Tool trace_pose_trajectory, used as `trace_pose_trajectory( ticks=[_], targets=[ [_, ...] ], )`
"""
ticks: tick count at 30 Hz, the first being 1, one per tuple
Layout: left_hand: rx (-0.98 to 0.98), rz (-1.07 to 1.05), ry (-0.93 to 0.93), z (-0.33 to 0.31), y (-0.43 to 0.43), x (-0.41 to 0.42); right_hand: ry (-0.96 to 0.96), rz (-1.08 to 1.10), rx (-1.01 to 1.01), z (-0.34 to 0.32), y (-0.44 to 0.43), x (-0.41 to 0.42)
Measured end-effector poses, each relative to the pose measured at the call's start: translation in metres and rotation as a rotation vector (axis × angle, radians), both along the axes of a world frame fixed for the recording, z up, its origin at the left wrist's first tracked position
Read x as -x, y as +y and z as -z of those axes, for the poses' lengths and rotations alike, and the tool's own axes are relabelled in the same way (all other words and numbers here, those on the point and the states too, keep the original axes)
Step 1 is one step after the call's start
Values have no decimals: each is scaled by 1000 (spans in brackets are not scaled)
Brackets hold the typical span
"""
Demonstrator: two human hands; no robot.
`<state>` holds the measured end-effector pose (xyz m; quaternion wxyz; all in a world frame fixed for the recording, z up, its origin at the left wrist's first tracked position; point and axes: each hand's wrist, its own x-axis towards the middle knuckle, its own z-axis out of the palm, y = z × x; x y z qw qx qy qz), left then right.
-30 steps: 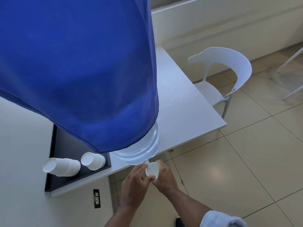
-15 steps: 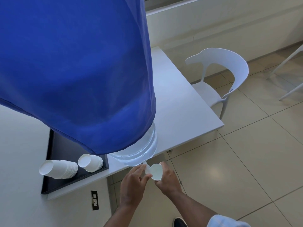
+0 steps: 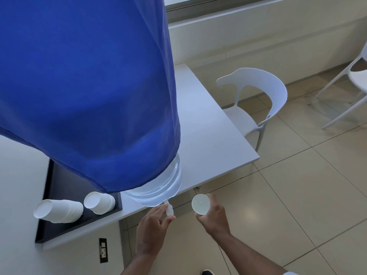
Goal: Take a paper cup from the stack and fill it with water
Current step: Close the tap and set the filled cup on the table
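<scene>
A large water bottle [image 3: 158, 187] under a blue cover [image 3: 89, 86] fills the upper left of the frame and stands at the front edge of a white table [image 3: 208, 135]. A small white tap [image 3: 169, 210] projects from the bottle's base at lower centre.

The left hand [image 3: 152, 229] is at the tap; its thumb and forefinger pinch the tap body, with the remaining fingers curled loosely beneath. The right hand [image 3: 213, 217] is to the right of the tap and clear of it. It holds a paper cup [image 3: 200, 204] upright, with the fingers wrapped around the cup wall from below and behind. The cup's mouth faces the camera; its interior appears white, and whether it contains water cannot be told.

At lower left, a black tray [image 3: 59, 185] lies on the table. Two stacks of paper cups lie on their sides on it: a longer stack [image 3: 58, 211] to the left and a shorter stack [image 3: 99, 203] just beside it, their mouths facing left.

A white chair [image 3: 264, 100] stands to the right of the table on a tiled floor [image 3: 297, 195]. A wall socket [image 3: 103, 250] is visible below the table edge at lower left.
</scene>
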<state>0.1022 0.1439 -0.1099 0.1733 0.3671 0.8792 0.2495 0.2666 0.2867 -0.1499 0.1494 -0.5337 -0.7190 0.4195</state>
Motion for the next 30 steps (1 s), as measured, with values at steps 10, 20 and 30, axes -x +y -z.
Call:
trace_pose_trajectory(
  ticks=[10, 20, 30],
  targets=[
    [16, -11, -3, -8, 0, -3, 90, 37, -132, -45, 49, 5],
    [16, -13, -14, -8, 0, -2, 121, 46, -146, -64, 99, 47],
    [37, -31, -7, -6, 1, 0, 93, 39, -115, -50, 122, 65]
  ],
)
